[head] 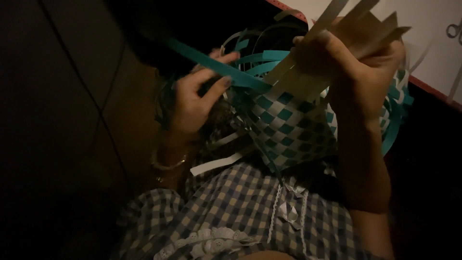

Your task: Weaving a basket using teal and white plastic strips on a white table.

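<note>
A half-woven basket piece (288, 127) of teal and white strips, in a checker pattern, hangs in front of my chest. My left hand (195, 98) pinches a long teal strip (216, 65) that runs up to the left from the weave. My right hand (358, 72) is closed around a bundle of white strips (337, 26) that fan upward from the top of the weave. Loose teal strips (262, 53) curl behind the piece, and a white strip end (216, 164) sticks out below it.
My checked garment with white lace trim (240, 212) fills the bottom. A white sheet with a red edge (433, 48) lies at the upper right, with scissors (454, 30) on it. A thin dark cable (103, 120) crosses the dim floor at left.
</note>
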